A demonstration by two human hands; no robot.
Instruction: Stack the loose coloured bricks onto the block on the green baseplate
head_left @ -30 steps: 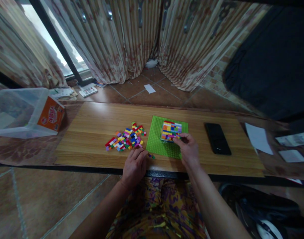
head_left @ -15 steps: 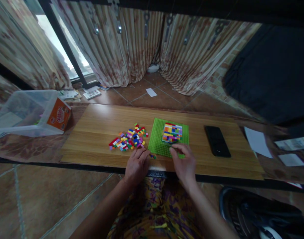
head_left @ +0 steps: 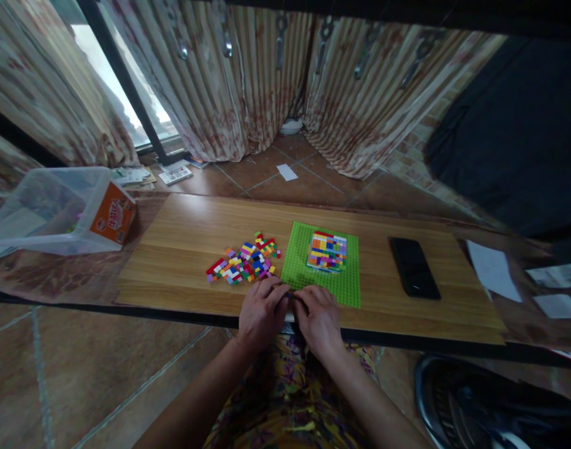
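My left hand (head_left: 262, 312) and my right hand (head_left: 318, 318) lie side by side on the front edge of the wooden table (head_left: 182, 231), fingertips meeting at the near left corner of the green baseplate (head_left: 346, 290). Whatever lies under the fingertips is hidden. A block of multicoloured small bricks (head_left: 327, 251) is built on the far half of the baseplate. Left of the plate, just beyond my left hand, is a loose pile of coloured bricks (head_left: 243, 265).
A black phone (head_left: 414, 268) lies flat to the right of the baseplate. A clear plastic bin (head_left: 37, 212) with an orange box (head_left: 112, 215) sits at the far left. White papers (head_left: 494, 271) lie at the right end. Curtains hang behind the table.
My right hand has pulled back from the brick block on the baseplate to the front edge and now meets my left hand. The small loose bricks near the edge are now covered.
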